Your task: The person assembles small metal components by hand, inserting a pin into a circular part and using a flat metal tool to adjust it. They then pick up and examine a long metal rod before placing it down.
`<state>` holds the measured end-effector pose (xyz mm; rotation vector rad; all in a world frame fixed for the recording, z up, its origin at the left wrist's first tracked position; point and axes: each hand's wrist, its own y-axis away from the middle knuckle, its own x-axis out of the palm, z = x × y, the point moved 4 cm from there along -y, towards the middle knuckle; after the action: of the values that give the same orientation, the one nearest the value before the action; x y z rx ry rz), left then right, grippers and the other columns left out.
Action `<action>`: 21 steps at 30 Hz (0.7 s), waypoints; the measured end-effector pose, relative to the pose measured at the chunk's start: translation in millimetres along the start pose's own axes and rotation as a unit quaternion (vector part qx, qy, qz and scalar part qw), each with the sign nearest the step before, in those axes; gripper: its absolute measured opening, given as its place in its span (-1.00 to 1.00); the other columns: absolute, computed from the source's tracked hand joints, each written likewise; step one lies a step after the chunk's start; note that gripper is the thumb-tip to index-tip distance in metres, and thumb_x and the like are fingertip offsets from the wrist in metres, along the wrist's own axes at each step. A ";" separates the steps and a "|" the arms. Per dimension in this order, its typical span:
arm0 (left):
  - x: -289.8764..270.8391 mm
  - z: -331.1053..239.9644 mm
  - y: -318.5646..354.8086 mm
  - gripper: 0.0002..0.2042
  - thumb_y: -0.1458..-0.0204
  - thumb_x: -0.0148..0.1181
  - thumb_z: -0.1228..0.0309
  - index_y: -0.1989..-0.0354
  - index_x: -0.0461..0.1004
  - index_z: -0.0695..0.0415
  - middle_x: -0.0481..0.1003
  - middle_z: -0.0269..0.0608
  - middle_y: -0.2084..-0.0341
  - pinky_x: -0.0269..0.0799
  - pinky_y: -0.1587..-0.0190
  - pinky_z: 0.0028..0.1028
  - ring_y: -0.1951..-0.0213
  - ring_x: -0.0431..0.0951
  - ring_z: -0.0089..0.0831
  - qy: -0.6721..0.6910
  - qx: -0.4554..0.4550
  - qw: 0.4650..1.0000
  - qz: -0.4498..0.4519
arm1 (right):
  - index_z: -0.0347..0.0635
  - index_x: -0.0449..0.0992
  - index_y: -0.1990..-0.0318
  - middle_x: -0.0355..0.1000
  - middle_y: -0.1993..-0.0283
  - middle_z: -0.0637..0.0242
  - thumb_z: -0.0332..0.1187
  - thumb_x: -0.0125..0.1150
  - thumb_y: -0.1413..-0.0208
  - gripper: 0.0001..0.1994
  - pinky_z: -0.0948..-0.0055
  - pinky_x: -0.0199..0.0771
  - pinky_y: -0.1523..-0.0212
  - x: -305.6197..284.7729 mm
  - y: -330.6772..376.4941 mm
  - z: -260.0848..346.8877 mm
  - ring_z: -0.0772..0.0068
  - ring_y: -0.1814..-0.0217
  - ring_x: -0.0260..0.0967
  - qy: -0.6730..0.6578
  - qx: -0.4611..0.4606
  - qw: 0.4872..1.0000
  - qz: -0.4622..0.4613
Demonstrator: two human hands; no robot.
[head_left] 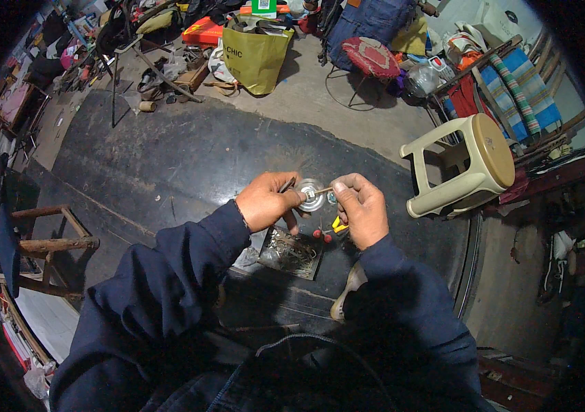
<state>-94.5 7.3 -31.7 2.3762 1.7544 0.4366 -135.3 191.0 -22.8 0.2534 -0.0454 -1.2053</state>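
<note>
At frame centre I see the thin stick (322,190) running crosswise, its right end pinched in the right hand (363,209), its left end nearing the left hand (266,200), curled closed around a dark piece (287,184).

Looking down from my head, a wide round view: sleeves (162,281) below, left hand (268,202) and right hand (362,213) close, floor (306,103) beyond!

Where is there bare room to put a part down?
The dark mat is bare left of the left hand, beyond both hands toward the yellow bag, and between the right hand and cream stool. Crowded: the near side of the hands, with the metal-bits tray and yellow piece.
</note>
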 end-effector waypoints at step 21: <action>4.8 -14.6 6.5 -0.66 -0.25 0.02 0.30 -0.14 0.33 0.18 0.57 -0.15 0.20 0.12 0.64 -0.70 0.47 0.64 -0.47 0.090 0.031 0.995 0.008 | -0.14 0.41 0.18 0.25 0.47 0.46 -0.27 0.03 -0.35 -0.85 0.58 0.10 0.55 -5.3 -3.7 -4.7 0.63 0.59 0.09 -0.280 0.100 0.954 0.039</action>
<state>-91.9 9.2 -15.3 2.4636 1.8493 0.6260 -139.8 195.4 -27.7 0.0779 -0.6685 -1.1624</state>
